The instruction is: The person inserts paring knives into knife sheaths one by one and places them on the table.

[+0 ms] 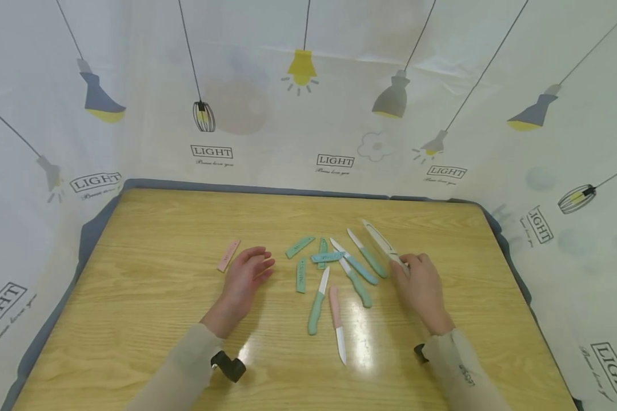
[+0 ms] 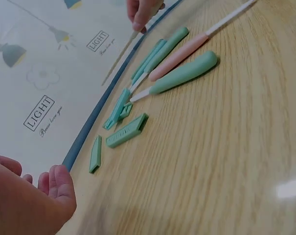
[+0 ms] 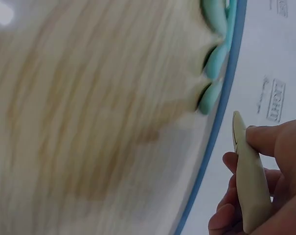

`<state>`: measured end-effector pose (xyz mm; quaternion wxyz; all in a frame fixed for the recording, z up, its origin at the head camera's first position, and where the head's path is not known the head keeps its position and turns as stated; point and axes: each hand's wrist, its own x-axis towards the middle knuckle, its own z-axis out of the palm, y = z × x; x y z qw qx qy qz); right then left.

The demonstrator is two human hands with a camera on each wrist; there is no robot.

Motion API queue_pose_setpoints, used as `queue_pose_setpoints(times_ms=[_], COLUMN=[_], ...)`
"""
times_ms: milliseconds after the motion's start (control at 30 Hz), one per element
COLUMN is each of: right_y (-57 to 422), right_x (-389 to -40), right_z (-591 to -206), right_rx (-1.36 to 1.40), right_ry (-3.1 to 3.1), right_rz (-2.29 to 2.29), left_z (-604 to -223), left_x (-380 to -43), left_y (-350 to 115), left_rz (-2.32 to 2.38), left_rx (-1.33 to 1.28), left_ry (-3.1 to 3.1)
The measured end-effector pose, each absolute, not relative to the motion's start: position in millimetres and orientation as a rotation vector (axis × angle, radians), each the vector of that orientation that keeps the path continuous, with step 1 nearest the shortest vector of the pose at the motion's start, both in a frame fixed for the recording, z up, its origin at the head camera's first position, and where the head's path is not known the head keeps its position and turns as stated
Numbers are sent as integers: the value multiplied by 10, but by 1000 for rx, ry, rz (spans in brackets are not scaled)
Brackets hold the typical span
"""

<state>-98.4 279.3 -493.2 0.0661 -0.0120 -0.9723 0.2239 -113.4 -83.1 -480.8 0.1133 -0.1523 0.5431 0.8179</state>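
Note:
My right hand (image 1: 417, 285) grips the handle of a slim cream knife-shaped tool (image 3: 253, 181). Its pointed front (image 1: 380, 240) has a slot along it and aims at the far side. Left of that hand lie a green-handled knife (image 1: 374, 264), a blue-handled knife (image 1: 362, 268) and a second green-handled knife (image 1: 360, 288). My left hand (image 1: 244, 282) hovers over the table with fingers loosely bent, holding nothing. Close to its fingertips is a pink blade cover (image 1: 228, 255). Green blade covers (image 2: 127, 131) and a blue one (image 1: 328, 258) lie between the hands, partly overlapping.
Nearer the front lie another green-handled knife (image 1: 316, 311) and a pink-handled knife (image 1: 334, 308), its blade toward me. The wooden table (image 1: 159, 228) is bounded at the back and sides by a printed white curtain (image 1: 267, 114).

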Motion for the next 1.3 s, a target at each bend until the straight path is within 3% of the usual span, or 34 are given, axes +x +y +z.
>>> queue_pose_setpoints(times_ms=[500,1300], right_y=[3024,3087], right_x=[-1142,-1224], right_z=[-5004,-5000], right_rx=[-288,-370], right_ry=[-3199,-3283], right_rz=[615,685], left_z=[-4865,-4902], left_x=[-1146,-1146], left_y=[-1000,-1033], left_rz=[2400,2378], left_rx=[-492,-554], left_ry=[1581,1560])
